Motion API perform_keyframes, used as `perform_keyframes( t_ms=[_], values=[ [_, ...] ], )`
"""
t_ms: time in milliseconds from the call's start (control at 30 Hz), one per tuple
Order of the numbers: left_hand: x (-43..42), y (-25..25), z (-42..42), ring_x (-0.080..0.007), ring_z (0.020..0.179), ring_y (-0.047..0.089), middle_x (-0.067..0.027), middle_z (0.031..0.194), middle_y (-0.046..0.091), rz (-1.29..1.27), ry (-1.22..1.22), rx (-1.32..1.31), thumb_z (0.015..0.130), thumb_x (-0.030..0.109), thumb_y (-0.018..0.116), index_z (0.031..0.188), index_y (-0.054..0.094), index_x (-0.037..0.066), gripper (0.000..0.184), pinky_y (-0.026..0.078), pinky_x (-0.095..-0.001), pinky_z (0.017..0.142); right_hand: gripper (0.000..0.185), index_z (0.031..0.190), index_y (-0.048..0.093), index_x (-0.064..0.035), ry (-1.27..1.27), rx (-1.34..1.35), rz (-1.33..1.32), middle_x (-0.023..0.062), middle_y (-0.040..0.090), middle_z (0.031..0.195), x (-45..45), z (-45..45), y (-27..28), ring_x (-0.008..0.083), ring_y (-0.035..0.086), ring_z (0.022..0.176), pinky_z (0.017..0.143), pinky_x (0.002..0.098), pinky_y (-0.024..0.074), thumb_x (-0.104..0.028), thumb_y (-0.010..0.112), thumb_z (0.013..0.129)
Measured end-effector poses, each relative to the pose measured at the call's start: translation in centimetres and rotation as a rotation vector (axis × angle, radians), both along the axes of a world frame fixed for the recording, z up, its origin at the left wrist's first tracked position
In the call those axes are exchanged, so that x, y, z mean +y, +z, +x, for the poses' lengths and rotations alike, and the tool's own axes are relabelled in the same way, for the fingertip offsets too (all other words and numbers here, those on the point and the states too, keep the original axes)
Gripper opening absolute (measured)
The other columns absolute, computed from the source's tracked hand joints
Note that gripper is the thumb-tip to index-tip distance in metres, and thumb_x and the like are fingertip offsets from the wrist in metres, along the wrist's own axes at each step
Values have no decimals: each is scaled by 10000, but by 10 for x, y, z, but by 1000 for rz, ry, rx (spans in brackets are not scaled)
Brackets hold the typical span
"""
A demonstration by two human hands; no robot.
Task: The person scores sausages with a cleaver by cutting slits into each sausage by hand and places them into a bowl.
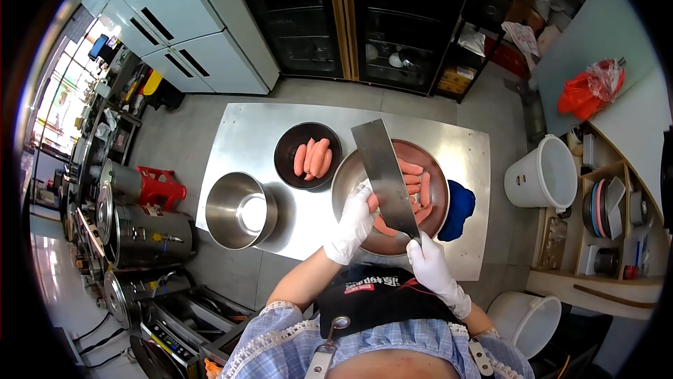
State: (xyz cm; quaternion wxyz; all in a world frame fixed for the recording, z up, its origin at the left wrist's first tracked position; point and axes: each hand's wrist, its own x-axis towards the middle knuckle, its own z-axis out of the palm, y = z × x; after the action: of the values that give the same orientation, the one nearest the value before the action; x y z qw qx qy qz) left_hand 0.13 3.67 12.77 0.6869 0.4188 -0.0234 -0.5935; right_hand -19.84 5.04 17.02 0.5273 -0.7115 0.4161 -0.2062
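My gloved right hand [429, 263] is closed round the handle of a wide cleaver [384, 168], whose blade extends away from me over a large round pan [436, 161]. In my gloved left hand [354, 219] is a pink sausage [373, 202], only its end showing beside the blade. Several sausages and pieces [425, 186] lie in the pan, partly covered by the cleaver. A black bowl [283, 149] beyond my left hand holds several whole sausages [313, 158]. Whether the blade touches the held sausage is hard to tell.
A deep steel pot [226, 221] stands at the left of the steel table [245, 126]. A blue cloth [458, 211] lies against the pan's right side. White buckets [522, 183] stand on the right, steel drums [154, 239] on the left, and a fridge [175, 21] behind.
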Motion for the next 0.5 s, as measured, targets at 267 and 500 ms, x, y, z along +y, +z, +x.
perform_keyframes(
  t_ms=[267, 500],
  values=[
    [-1, 16, 22, -229, 1049, 574, -127, 1210, 584, -118, -89, 21, 1042, 229, 287, 1373, 425, 15, 417, 472, -345, 914, 179, 1057, 568, 26, -130, -77, 61, 125, 573, 689, 0, -6, 15, 244, 565, 600, 580, 362, 456, -96, 503, 944],
    [6, 64, 27, -150, 1182, 486, -59, 1241, 553, -17, -2, -373, 982, 223, 541, 1337, 487, 14, 415, 400, -280, 985, 145, 1022, 578, 23, -139, -118, 5, 97, 540, 652, -7, -13, 13, 189, 521, 558, 542, 335, 436, -69, 506, 935]
  ],
)
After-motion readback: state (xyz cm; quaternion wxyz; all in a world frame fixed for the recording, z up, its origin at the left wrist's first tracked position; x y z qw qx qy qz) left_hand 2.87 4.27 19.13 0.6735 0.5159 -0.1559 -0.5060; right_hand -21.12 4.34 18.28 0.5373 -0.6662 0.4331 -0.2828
